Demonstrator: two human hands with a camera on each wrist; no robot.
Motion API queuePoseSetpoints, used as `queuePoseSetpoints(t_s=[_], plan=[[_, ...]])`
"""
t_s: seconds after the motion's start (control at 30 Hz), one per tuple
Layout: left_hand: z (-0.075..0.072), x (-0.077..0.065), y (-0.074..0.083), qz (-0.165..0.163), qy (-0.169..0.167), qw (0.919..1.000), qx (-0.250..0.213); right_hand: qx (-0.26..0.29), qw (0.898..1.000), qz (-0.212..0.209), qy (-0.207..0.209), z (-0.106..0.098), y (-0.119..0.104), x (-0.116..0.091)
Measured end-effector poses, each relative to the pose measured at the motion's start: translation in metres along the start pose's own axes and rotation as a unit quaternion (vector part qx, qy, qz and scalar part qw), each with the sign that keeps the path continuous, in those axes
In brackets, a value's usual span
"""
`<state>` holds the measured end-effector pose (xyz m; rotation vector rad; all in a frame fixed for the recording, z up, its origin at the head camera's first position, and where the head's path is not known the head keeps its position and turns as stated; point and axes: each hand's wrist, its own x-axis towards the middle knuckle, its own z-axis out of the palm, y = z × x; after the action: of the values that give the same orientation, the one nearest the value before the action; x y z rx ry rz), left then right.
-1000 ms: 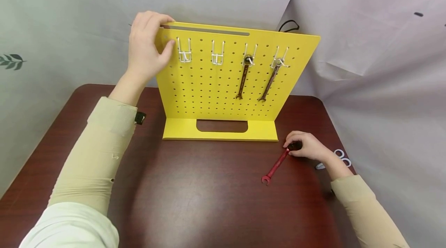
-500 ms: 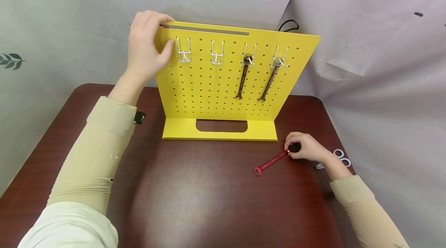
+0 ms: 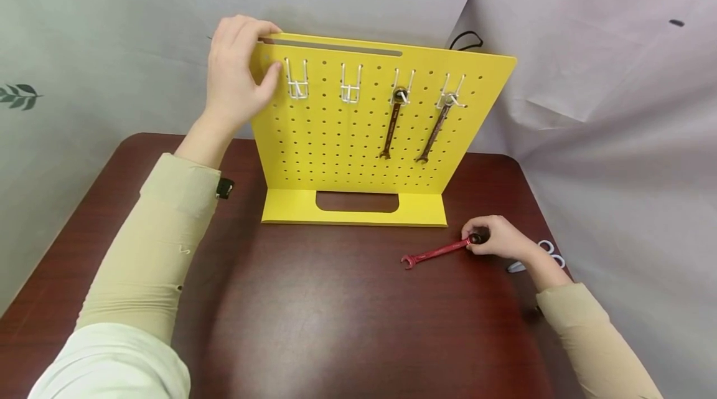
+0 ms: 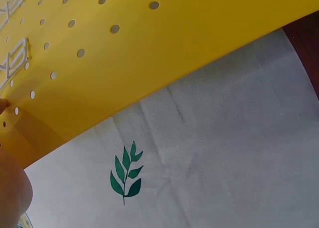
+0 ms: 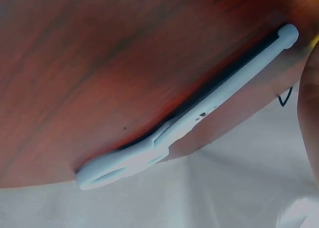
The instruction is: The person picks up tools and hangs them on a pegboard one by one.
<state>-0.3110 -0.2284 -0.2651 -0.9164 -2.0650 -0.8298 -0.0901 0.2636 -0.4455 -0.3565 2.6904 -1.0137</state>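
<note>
My left hand (image 3: pixel 236 72) grips the top left corner of a yellow pegboard (image 3: pixel 336 137), thumb on its front face and fingers over the top edge. In the left wrist view, part of the hand (image 4: pixel 14 190) shows beside the pegboard (image 4: pixel 149 43). At the right, my right hand (image 3: pixel 495 237) pinches a red combination wrench (image 3: pixel 439 252) by its dark ring end, and the open end points left, close over the table. Two dark wrenches, one (image 3: pixel 392 122) and another (image 3: pixel 435 131), hang from white hooks. The right wrist view does not show the red wrench.
Two bare white hooks, one (image 3: pixel 297 89) and another (image 3: pixel 350 94), are on the pegboard's left half. White-handled scissors (image 3: pixel 546 248) lie by the table's right edge, behind my right wrist. The dark red table (image 3: pixel 313 312) stretches in front of the board.
The red wrench has swung round in my right hand, its open end moving left and away from me. My right hand has shifted slightly right. My left hand stays on the pegboard.
</note>
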Motion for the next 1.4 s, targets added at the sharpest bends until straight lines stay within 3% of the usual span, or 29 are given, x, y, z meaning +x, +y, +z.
queuePoseSetpoints(t_s=[0.3, 0.53, 0.73, 0.97, 1.13, 1.4], plan=[[0.0, 0.001, 0.0, -0.002, 0.003, 1.0, -0.004, 0.148, 0.988, -0.025, 0.041, -0.005, -0.005, -0.004], [0.0, 0.001, 0.001, 0.001, 0.0, 1.0, 0.0, 0.187, 0.979, -0.012, 0.082, -0.009, -0.018, 0.0], [0.001, 0.001, 0.001, 0.001, 0.002, 1.0, -0.003, 0.213, 0.97, -0.029, 0.116, -0.01, -0.032, 0.008], [0.001, 0.001, 0.001, -0.005, 0.009, 0.9999, -0.011, 0.293, 0.942, -0.071, 0.146, -0.006, -0.048, 0.023], [0.002, 0.001, 0.0, -0.003, 0.009, 0.9999, -0.011, 0.344, 0.923, -0.077, 0.155, -0.001, -0.064, 0.033], [0.001, 0.0, 0.001, -0.004, 0.006, 0.9999, -0.009, 0.359, 0.912, -0.086, 0.177, 0.002, -0.098, 0.056]])
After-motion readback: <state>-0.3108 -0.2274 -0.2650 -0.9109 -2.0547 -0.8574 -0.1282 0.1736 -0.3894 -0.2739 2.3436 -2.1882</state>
